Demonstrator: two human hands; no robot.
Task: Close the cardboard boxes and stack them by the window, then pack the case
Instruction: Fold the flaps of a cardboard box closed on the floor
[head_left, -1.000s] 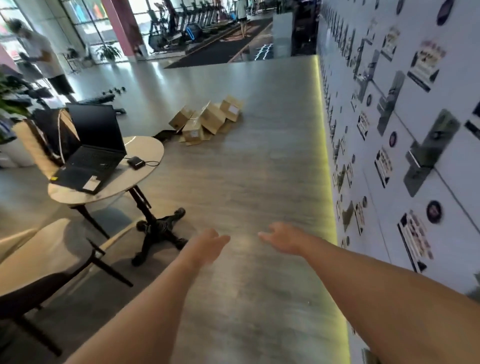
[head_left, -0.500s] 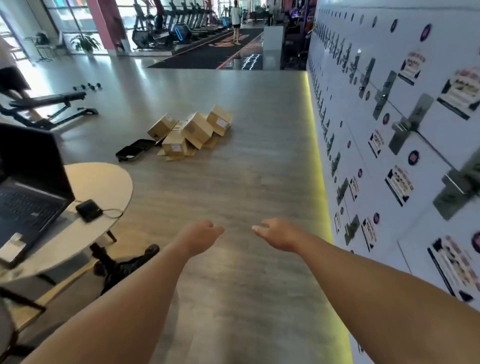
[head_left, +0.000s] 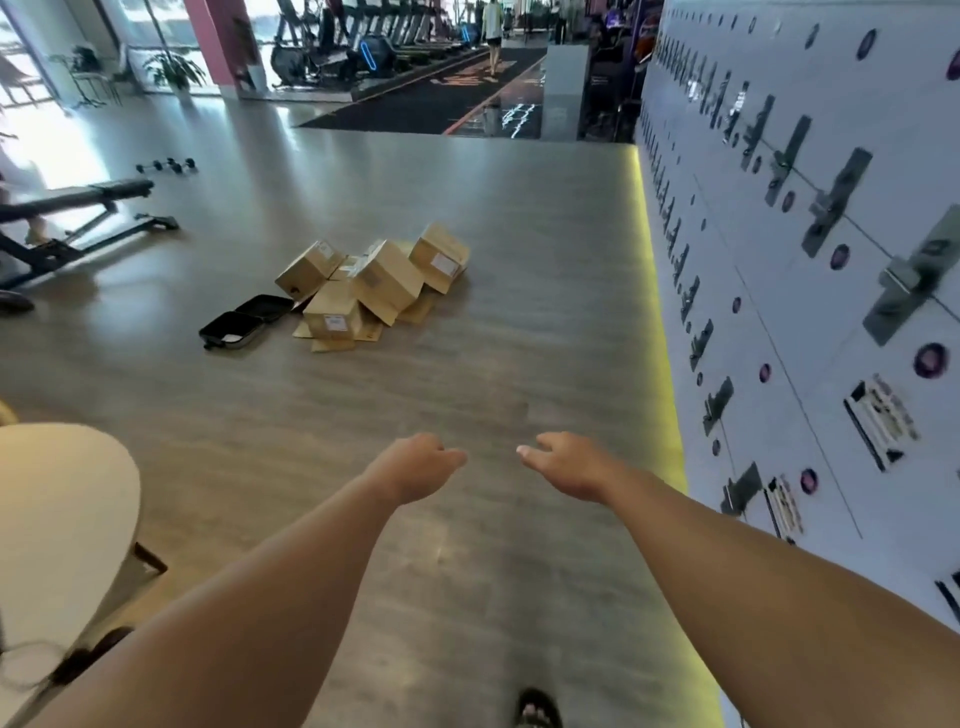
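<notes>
Ahead on the grey floor (head_left: 519, 322), well apart from us, the cardboard boxes (head_left: 374, 286) are lying in a tumbled heap, its long axis running from lower left up toward the right, several tilted on their edges. Just left of them the black case (head_left: 244, 322) is lying open, its halves slanting the same way. We are holding our left hand (head_left: 415, 467) and right hand (head_left: 571, 465) out, loosely curled, gripping nothing. Compared with a second ago, the heap is looming larger and the round table (head_left: 62, 499) is sliding off to the left.
</notes>
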